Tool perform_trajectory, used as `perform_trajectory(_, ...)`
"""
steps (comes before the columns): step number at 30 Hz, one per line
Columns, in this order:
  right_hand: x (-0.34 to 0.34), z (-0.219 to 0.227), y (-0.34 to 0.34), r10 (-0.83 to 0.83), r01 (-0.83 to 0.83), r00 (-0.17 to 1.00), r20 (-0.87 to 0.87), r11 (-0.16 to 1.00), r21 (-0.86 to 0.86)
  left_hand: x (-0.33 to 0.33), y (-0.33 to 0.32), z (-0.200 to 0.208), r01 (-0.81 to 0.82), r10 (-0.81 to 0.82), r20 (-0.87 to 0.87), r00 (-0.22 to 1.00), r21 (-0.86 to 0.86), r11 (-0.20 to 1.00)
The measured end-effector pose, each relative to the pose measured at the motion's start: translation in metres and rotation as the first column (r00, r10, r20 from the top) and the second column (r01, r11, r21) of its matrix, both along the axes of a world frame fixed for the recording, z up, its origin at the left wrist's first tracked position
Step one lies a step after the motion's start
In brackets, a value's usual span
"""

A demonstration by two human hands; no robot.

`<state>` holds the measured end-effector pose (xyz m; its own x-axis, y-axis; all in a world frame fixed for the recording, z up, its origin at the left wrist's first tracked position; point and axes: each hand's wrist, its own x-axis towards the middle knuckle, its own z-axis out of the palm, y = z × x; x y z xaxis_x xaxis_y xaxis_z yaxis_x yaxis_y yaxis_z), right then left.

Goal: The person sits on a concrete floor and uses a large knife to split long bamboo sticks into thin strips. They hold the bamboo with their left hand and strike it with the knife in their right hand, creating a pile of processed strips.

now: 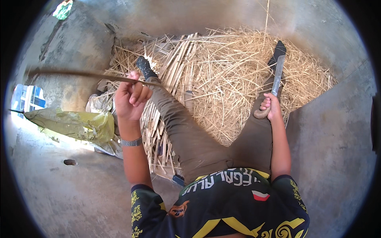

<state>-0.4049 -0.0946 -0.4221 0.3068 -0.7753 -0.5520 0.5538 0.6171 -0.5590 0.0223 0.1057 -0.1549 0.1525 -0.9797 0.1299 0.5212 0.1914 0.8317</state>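
My left hand (134, 97) is raised above my left leg and closed on a long, thin, dark brown strip (87, 74), probably split bamboo. The strip runs out to the left, its far end smeared by motion, and its short end sticks out right of my fingers. My right hand (273, 106) rests over my right thigh, wrapped round the curved wooden handle of a machete (278, 75). Its blade points away from me, toward my right foot, and stays apart from the strip.
Pale shavings (222, 87) cover the floor between and beyond my outstretched legs. Split strips (180, 55) lie heaped by my left leg. A yellowish plastic sheet (75, 125) hangs at the left, near an opening (29, 99). A bare wall (238, 16) closes the far side.
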Motion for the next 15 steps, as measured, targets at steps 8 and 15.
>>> perform_trajectory(8,0.005,0.002,0.001,0.014,-0.014,0.997,-0.071,1.0,0.003,0.011,-0.001,-0.019,0.117,-0.138,-0.195,0.971,-0.118,0.986)
perform_trajectory(15,0.005,0.002,-0.001,0.029,-0.029,0.997,-0.075,1.0,-0.001,0.013,-0.008,0.006,0.075,-0.1,-0.067,0.993,-0.301,0.951)
